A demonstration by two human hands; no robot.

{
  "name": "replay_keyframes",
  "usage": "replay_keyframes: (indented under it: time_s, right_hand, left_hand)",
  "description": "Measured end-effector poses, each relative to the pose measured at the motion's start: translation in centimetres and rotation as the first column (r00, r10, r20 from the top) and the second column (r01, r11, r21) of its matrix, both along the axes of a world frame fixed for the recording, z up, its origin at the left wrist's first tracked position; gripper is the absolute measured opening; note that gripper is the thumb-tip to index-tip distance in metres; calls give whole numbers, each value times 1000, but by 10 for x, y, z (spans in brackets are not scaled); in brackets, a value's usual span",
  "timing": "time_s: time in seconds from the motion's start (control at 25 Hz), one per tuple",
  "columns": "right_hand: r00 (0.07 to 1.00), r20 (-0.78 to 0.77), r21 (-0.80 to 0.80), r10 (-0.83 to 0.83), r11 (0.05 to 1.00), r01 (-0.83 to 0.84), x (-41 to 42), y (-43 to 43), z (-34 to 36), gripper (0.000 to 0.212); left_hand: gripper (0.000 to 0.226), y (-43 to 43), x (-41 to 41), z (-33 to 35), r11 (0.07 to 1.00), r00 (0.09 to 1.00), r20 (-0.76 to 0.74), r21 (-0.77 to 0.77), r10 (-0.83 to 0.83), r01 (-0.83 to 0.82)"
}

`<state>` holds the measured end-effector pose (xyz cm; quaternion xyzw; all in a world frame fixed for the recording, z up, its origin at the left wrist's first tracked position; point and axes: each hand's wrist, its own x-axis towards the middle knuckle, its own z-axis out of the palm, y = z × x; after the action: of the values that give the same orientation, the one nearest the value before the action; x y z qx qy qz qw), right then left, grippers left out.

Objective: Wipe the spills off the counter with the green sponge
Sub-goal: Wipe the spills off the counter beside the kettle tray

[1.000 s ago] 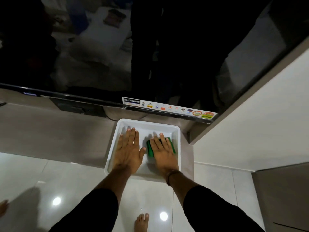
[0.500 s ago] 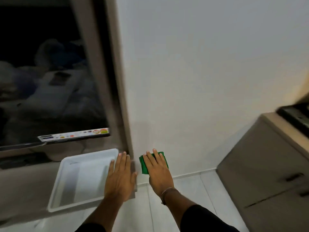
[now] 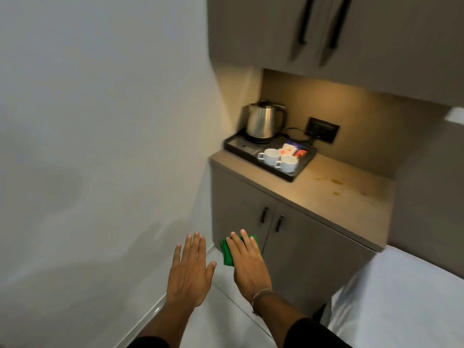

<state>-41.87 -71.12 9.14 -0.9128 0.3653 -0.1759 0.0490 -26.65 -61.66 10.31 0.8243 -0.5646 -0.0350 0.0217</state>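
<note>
My right hand (image 3: 247, 264) holds the green sponge (image 3: 227, 254) under its flat palm, low in the frame in front of the cabinet doors. Only the sponge's left edge and a far corner show past the fingers. My left hand (image 3: 190, 270) floats beside it, empty, fingers spread. The beige counter (image 3: 326, 197) lies ahead to the right. Brownish spills (image 3: 335, 183) dot its right half, well away from both hands.
A black tray (image 3: 241, 149) on the counter's left end carries a steel kettle (image 3: 263, 120), two white cups (image 3: 278, 158) and sachets. Wall cabinets (image 3: 351, 33) hang above. A white wall runs along the left, and a white bed (image 3: 406, 297) lies at lower right.
The view has swung right, from the white tray under the screen to the kettle counter. My right hand lifted the sponge out of the tray and carries it; my left hand left the tray.
</note>
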Motion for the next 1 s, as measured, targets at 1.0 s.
replay_keyframes:
  time_s: [1.0]
  right_hand:
    - [722, -213, 242, -659, 680, 692, -242, -318, -3, 76]
  left_hand:
    - [79, -479, -179, -47, 684, 670, -152, -75, -727, 725]
